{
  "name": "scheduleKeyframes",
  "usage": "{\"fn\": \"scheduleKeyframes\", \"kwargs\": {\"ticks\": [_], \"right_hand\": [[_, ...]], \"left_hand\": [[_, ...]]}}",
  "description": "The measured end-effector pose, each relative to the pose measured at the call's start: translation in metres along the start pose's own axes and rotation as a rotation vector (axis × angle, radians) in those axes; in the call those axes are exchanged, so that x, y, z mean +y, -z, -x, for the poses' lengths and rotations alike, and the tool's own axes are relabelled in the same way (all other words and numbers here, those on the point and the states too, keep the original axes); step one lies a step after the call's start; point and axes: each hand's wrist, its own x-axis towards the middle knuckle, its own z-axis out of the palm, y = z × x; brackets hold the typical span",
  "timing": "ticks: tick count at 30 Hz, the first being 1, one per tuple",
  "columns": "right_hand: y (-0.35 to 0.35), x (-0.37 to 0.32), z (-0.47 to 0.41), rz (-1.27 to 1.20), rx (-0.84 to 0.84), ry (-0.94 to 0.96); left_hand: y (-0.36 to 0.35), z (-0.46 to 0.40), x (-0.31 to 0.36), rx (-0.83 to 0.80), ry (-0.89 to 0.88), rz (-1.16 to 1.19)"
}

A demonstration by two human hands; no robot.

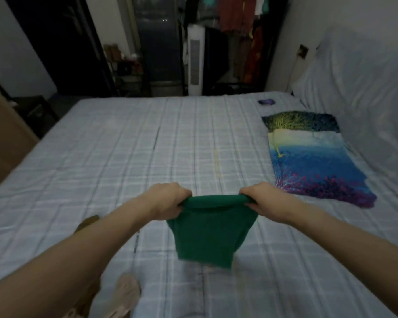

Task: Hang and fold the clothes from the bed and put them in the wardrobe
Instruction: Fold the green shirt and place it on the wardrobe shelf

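A green garment (210, 235) hangs folded over above the bed (124, 157), held up by its top edge. My left hand (168, 199) grips its left corner and my right hand (265, 200) grips its right corner, both with fingers curled round the fabric. The garment's lower edge hangs just above the checked bedsheet. A beige piece of clothing (124, 294) lies at the near edge of the bed, partly under my left forearm. The open wardrobe (237, 42) with hanging clothes stands beyond the far side of the bed.
A blue and purple patterned pillow (313, 157) lies on the right of the bed, with a small purple item (267, 102) behind it. A white sheeted headboard (365, 99) rises on the right. A white tower fan (195, 58) stands by the wardrobe. A dark door (55, 42) is at far left.
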Motion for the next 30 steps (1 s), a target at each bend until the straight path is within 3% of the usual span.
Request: {"fn": "scheduleKeyframes", "kwargs": {"ticks": [9,20,30], "right_hand": [[0.092,-0.177,0.002,0.157,-0.026,0.36],[0.103,-0.478,0.04,0.323,0.055,0.804],[0.084,-0.735,0.113,0.362,0.222,1.246]], "left_hand": [[0.063,0.22,-0.057,-0.105,0.171,0.091],[0.022,0.552,-0.086,-0.027,0.589,0.136],[-0.028,0.822,-0.059,0.028,1.117,-0.004]]}}
